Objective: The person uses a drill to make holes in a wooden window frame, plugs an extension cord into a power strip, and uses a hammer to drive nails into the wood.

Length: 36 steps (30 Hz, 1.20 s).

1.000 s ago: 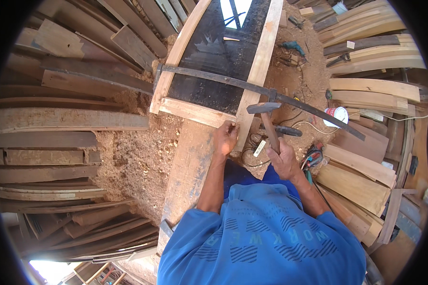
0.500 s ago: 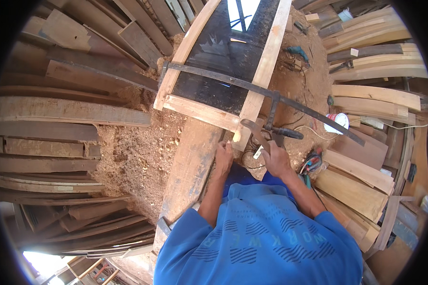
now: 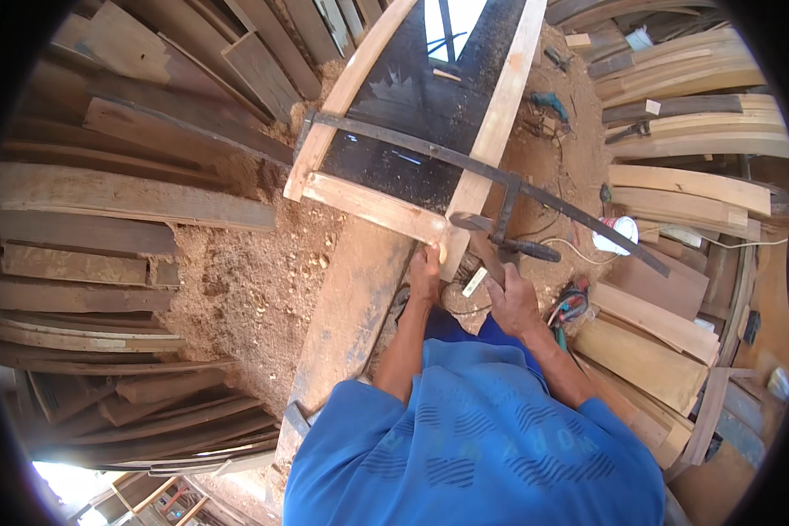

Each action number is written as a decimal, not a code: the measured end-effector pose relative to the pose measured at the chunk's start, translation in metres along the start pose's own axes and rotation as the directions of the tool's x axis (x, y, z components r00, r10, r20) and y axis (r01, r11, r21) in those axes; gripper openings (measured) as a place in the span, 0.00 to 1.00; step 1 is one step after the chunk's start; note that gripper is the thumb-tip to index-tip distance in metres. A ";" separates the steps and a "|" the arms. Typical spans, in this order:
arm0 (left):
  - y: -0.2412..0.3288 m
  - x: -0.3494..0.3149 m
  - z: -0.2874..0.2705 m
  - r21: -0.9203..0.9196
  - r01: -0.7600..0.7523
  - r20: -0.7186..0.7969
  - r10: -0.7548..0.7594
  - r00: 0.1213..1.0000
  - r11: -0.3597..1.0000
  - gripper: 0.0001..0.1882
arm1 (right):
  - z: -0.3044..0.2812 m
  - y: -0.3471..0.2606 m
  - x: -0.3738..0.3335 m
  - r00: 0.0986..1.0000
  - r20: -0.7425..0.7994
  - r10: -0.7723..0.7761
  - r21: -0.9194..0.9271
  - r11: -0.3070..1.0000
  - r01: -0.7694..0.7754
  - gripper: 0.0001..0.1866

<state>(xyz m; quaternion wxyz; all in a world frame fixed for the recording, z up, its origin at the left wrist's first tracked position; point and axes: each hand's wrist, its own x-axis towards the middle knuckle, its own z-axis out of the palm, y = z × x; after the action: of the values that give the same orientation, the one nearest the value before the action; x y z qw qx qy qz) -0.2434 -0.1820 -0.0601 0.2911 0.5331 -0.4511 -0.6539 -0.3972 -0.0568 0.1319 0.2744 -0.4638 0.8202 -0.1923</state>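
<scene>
A wooden frame (image 3: 377,206) with a dark glass panel (image 3: 403,158) lies ahead of me, its near right corner closest to my hands. My right hand (image 3: 515,302) is wrapped around the handle of a hammer (image 3: 489,256), whose head is just above that corner. At the frame's near edge, my left hand (image 3: 425,273) has its fingers pinched together by the joint. Something small and pale shows at the fingertips, too small to name. A long metal bar clamp (image 3: 412,147) spans the frame, with its dark handle (image 3: 535,251) right of the hammer.
A thick wooden plank (image 3: 346,307) supports the frame's near end. Sawdust and shavings (image 3: 254,289) cover the floor at left. Stacked boards (image 3: 88,263) line both sides. A white bucket (image 3: 615,234), a teal power tool (image 3: 548,103) and cords lie at right.
My left hand has shifted slightly right and up toward the frame's corner. The hammer head has moved a little to the right, with my right hand slightly lower.
</scene>
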 end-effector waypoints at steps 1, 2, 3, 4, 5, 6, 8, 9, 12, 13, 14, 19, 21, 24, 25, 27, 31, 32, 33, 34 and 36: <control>0.007 -0.005 0.004 -0.119 0.022 0.007 -0.021 1.000 0.993 0.22 | -0.018 -0.022 -0.002 0.978 -0.135 -0.159 0.165 0.970 0.180 0.15; 0.028 -0.010 0.009 -0.175 0.042 0.022 -0.039 0.999 0.984 0.22 | -0.029 -0.034 -0.002 0.909 -0.303 -0.286 0.291 0.881 0.373 0.16; 0.026 -0.013 0.011 -0.181 0.048 0.025 -0.044 0.999 0.982 0.22 | -0.020 -0.024 -0.003 0.911 -0.299 -0.284 0.286 0.884 0.369 0.16; 0.030 -0.014 0.014 -0.178 0.008 0.016 -0.005 1.000 0.984 0.21 | -0.007 -0.008 -0.002 0.868 -0.335 -0.367 0.201 0.872 0.446 0.16; 0.032 -0.015 0.017 -0.176 -0.028 0.007 0.030 1.000 0.984 0.21 | 0.005 0.004 0.001 0.820 -0.359 -0.447 0.113 0.851 0.513 0.17; 0.033 -0.017 0.012 -0.179 -0.031 0.005 0.033 0.999 0.983 0.21 | 0.012 0.007 0.005 0.999 -0.012 -0.034 -0.024 0.999 0.034 0.16; 0.044 -0.008 0.004 0.240 -0.105 0.091 0.085 0.992 0.965 0.20 | 0.002 0.003 0.011 1.000 0.014 0.011 -0.051 0.999 -0.011 0.17; 0.049 0.001 0.011 0.235 -0.115 0.094 0.096 0.991 0.965 0.20 | -0.006 0.002 0.014 0.997 0.044 0.066 -0.077 0.995 -0.063 0.17; 0.034 -0.020 0.004 -0.148 0.081 0.038 -0.076 0.996 0.986 0.20 | -0.015 -0.024 -0.004 0.931 -0.212 -0.298 0.077 0.944 0.320 0.17; 0.037 -0.020 0.002 -0.150 0.072 0.023 -0.069 0.997 0.986 0.20 | -0.015 -0.028 -0.004 0.782 -0.385 -0.490 0.099 0.821 0.563 0.18; 0.042 -0.017 0.012 -0.139 0.030 0.020 -0.028 0.999 0.990 0.20 | 0.002 -0.007 -0.002 0.819 -0.398 -0.412 0.222 0.823 0.522 0.18; 0.048 -0.009 0.013 0.203 -0.133 -0.016 0.139 0.990 0.970 0.20 | -0.006 0.005 0.018 0.997 0.081 0.016 -0.164 0.986 -0.003 0.18; 0.045 -0.022 0.010 -0.142 0.023 0.021 -0.020 1.000 0.990 0.20 | -0.009 -0.007 0.004 0.967 -0.108 -0.230 0.211 0.946 0.248 0.18; 0.061 -0.022 0.017 -0.116 0.034 -0.005 -0.035 0.999 0.993 0.20 | 0.005 0.006 0.012 0.972 -0.071 -0.223 0.010 0.974 0.224 0.18; 0.059 -0.024 0.022 -0.094 0.032 -0.018 -0.034 0.999 0.995 0.20 | 0.014 0.022 0.014 0.991 0.118 0.058 -0.228 0.973 -0.030 0.17; 0.045 -0.011 0.019 0.012 -0.018 -0.038 0.018 0.999 1.000 0.20 | 0.007 0.025 0.030 0.994 0.099 0.045 -0.187 0.982 -0.025 0.17; 0.042 -0.018 0.008 0.040 0.077 -0.033 -0.076 0.997 0.996 0.20 | 0.014 0.019 0.005 0.984 -0.086 -0.154 0.081 0.984 0.161 0.16; 0.044 -0.017 0.014 0.038 0.069 -0.029 -0.068 0.997 0.997 0.20 | 0.016 0.021 0.006 0.981 -0.099 -0.167 0.007 0.986 0.168 0.15; 0.047 -0.018 0.022 -0.076 0.031 -0.050 -0.035 0.998 0.997 0.20 | 0.013 0.026 0.009 0.980 -0.107 -0.169 0.004 0.985 0.171 0.15; 0.048 -0.018 0.025 -0.185 -0.008 -0.080 -0.008 0.997 0.983 0.19 | 0.010 0.024 0.013 0.998 0.002 -0.070 -0.064 0.996 0.070 0.15; 0.054 -0.012 0.017 -0.089 -0.008 -0.067 0.002 0.998 0.996 0.19 | 0.007 0.024 0.021 0.994 0.103 0.035 -0.140 0.990 -0.021 0.15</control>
<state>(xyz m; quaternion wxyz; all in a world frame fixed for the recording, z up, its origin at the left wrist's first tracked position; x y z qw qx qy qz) -0.2623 -0.1900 -0.0063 0.3314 0.5400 -0.4128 -0.6544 -0.4172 -0.0631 0.1069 0.2870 -0.4796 0.8224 -0.1063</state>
